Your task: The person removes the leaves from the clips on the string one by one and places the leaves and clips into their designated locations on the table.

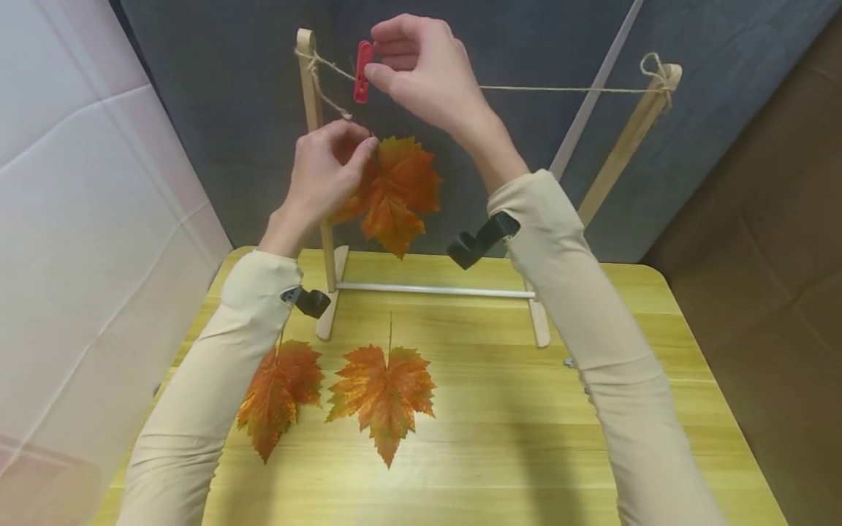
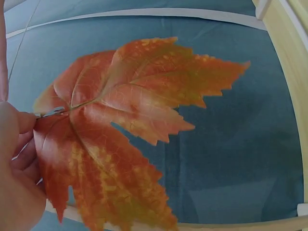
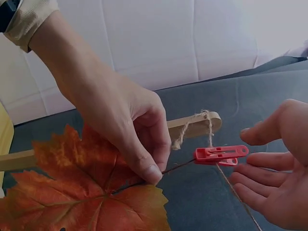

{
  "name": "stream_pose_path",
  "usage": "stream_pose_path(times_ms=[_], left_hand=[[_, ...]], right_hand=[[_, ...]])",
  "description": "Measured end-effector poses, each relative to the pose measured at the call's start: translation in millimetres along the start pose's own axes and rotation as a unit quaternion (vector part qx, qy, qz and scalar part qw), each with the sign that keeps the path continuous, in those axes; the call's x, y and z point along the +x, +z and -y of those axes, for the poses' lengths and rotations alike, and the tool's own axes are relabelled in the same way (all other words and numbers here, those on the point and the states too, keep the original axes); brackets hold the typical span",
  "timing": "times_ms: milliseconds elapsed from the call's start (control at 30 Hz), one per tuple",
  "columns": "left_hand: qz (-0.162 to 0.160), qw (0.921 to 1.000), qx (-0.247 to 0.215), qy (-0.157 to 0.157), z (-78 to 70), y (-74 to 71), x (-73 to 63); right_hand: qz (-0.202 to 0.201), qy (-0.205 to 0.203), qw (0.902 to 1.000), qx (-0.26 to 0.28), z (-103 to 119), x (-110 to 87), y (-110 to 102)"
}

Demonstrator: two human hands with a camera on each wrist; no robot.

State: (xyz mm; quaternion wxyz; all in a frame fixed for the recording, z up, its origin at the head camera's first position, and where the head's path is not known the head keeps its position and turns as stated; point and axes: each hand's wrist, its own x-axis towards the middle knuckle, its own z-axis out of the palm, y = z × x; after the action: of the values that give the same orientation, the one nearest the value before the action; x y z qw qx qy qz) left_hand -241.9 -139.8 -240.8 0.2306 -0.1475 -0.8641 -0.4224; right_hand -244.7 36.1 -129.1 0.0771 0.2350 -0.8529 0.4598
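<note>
A red clothespin (image 3: 219,154) sits on the twine (image 1: 559,89) near its left end, with a leaf's thin dark stem (image 3: 179,166) running into its tip. My left hand (image 1: 332,164) pinches that stem between thumb and fingertips, just above the orange-red maple-like leaf (image 1: 400,190), which hangs below the line. In the left wrist view the leaf (image 2: 110,106) spreads out from the fingers. My right hand (image 1: 427,69) is beside the clothespin's outer end; the right wrist view shows its thumb and fingers (image 3: 262,178) spread apart around that end, not squeezing it.
The twine runs between two wooden posts (image 1: 621,150), joined low down by a white rod (image 1: 434,291). Two similar leaves lie on the wooden table, one in the middle (image 1: 384,394) and one (image 1: 279,394) partly behind the left forearm. A small grey object (image 1: 569,362) lies beside the right sleeve.
</note>
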Motion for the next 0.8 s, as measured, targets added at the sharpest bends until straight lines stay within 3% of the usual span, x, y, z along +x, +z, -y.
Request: stream_pose_path(times_ms=[433,800], left_hand=[[-0.016,0.9997,0.007,0.017,-0.7,3.3,-2.5],[-0.027,0.9994,0.009,0.022,1.0,2.0,-5.6]], right_hand=[[0.017,0.046,0.9979,-0.044,-6,12.7,5],[0.004,0.010,0.9982,-0.059,-4,10.2,8]])
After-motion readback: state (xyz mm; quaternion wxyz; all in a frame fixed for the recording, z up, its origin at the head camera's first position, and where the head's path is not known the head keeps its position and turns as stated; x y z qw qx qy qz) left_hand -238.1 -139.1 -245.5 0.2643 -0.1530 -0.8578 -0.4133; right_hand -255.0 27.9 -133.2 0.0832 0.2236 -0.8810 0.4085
